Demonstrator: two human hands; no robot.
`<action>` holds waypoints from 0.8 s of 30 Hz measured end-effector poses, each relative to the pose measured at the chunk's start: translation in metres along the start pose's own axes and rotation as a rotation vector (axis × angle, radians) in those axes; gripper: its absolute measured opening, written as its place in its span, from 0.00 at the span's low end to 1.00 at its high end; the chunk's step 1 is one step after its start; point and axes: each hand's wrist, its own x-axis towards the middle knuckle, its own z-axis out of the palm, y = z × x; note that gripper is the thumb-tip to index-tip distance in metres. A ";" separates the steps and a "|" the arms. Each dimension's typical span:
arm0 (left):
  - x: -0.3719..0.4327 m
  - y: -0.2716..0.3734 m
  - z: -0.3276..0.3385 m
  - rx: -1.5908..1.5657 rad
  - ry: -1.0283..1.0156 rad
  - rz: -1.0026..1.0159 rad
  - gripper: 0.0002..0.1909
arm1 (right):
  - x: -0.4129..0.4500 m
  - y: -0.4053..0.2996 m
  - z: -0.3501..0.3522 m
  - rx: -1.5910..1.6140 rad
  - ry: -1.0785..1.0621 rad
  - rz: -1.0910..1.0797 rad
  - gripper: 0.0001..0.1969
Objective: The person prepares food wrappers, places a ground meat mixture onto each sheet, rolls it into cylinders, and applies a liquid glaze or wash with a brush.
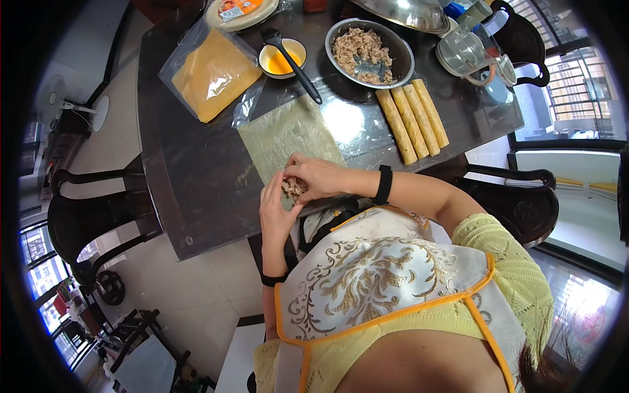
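A thin, pale yellow-green wrapper sheet (295, 130) lies on the dark table, its near end under my hands. Minced filling (294, 187) sits at that end, between my two hands. My left hand (276, 204) cups the filling from the left, fingers pointing away from me. Over its right side curves my right hand (317, 177), with the fingertips of both hands close together. Whether the fingers pinch the wrapper's edge cannot be told. Beyond the sheet, a black brush (297, 66) rests across a bowl of orange-yellow liquid (283, 56).
Several filled rolls (410, 123) lie side by side at the right, below a metal bowl of minced filling (363, 51). A plastic bag of yellow wrapper sheets (214, 76) lies at the left. Farther right stand a glass pitcher (459, 49) and a large metal lid (408, 12).
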 end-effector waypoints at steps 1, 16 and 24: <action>0.001 0.001 -0.001 -0.001 -0.004 -0.002 0.48 | -0.003 -0.001 -0.005 0.003 0.000 0.004 0.34; -0.001 -0.003 -0.010 0.016 -0.065 -0.011 0.29 | -0.009 0.019 0.009 -0.033 0.007 -0.107 0.21; -0.006 0.008 -0.013 -0.327 0.040 -0.161 0.37 | -0.022 0.010 0.002 0.017 0.150 -0.100 0.14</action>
